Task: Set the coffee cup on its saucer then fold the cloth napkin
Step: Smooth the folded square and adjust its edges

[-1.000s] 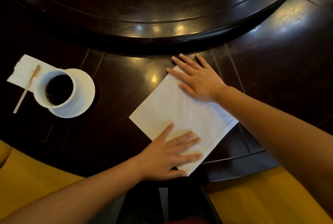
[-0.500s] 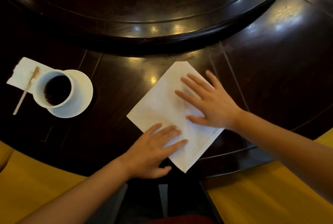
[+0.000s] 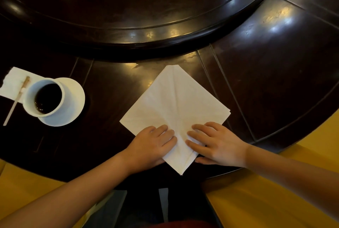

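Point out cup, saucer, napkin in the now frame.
coffee cup (image 3: 63, 105), head view, on its white outer wall.
saucer (image 3: 78, 97), head view, on the bare right rim.
cloth napkin (image 3: 176, 99), head view, on its centre crease.

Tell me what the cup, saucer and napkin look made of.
Cup and saucer: likely glazed ceramic, smooth, white and slightly glossy. Napkin: matte white and thin, holding sharp creases; cloth or heavy paper, the look leaves it open.

At your ten o'clock the coffee cup (image 3: 45, 98) on its saucer (image 3: 73, 103) blocks the way, a stirrer (image 3: 17, 100) on a paper napkin (image 3: 12, 84) just beyond. At twelve o'clock the raised turntable rim (image 3: 165, 38) bars reaching farther. Between cup and cloth napkin (image 3: 176, 103), bare table (image 3: 108, 99) lets your hand pass.
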{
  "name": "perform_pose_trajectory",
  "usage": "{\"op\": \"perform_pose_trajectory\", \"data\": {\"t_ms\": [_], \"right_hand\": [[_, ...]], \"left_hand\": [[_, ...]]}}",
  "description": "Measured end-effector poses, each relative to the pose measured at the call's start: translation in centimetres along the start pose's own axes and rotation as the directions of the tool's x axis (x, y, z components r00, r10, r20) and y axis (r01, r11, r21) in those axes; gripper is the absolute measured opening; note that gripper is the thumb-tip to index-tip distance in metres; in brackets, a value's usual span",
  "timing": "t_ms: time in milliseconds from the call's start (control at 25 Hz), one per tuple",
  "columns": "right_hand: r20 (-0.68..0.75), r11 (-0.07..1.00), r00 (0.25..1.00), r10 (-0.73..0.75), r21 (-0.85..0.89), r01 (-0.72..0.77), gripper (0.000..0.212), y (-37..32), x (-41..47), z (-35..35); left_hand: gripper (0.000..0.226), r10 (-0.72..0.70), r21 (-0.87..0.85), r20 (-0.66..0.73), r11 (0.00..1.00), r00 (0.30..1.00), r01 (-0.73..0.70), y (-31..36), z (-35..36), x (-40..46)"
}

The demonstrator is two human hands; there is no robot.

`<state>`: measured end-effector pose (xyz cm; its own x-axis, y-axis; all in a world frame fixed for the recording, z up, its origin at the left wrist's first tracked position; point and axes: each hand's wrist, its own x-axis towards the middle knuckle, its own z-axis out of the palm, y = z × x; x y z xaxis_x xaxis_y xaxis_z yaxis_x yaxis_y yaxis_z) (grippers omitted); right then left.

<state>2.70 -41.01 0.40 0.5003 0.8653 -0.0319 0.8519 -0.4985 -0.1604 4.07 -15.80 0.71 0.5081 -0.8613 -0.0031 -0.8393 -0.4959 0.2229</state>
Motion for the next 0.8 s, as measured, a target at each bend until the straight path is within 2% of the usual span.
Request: {"op": "perform_pose_trajectory", "data": {"t_ms": [120, 280, 400, 480, 600, 680, 800], "right_hand": [[-0.033, 0.999, 0.999, -0.040, -0.026, 0.039, 0.034, 0.4, 0.3, -0.2], [-0.018, 0.996, 0.996, -0.089, -0.022, 0.089, 0.026, 1.0, 0.7, -0.7], [0.030, 0.996, 0.995, -0.091, -0.010, 0.091, 0.018, 0.5, 1.1, -0.8], [0.071, 0.997, 0.995, -0.075, -0.018, 0.076, 0.020, -0.4, 1.4, -0.9], [0.103, 0.999, 0.993, -0.051, -0.008, 0.052, 0.028, -0.9, 1.8, -1.0], [0.049, 1.000, 0.999, -0.014, 0.011, 0.014, 0.022, -0.5, 1.8, -1.2], [-0.047, 0.963, 0.983, 0.180, 0.215, -0.166, 0.009, -0.1, 1.3, -1.5]], "left_hand": [[0.022, 0.037, -0.027, -0.021, 0.999, 0.999, -0.037, -0.3, -0.5, -0.1], [0.031, 0.050, -0.120, -0.010, 0.991, 0.999, -0.051, -0.8, -1.4, -1.2], [0.027, -0.007, -0.172, -0.009, 0.985, 1.000, 0.005, -1.1, -1.4, -1.8], [0.019, -0.067, -0.256, -0.048, 0.965, 0.997, 0.053, -1.2, -1.1, -1.9], [0.026, -0.140, -0.342, -0.082, 0.934, 0.987, 0.104, -1.2, -0.9, -1.9], [0.027, -0.173, -0.375, -0.079, 0.918, 0.982, 0.131, -1.2, -0.8, -2.1], [0.021, -0.272, -0.430, -0.073, 0.876, 0.959, 0.216, -1.0, -0.5, -2.3]]}}
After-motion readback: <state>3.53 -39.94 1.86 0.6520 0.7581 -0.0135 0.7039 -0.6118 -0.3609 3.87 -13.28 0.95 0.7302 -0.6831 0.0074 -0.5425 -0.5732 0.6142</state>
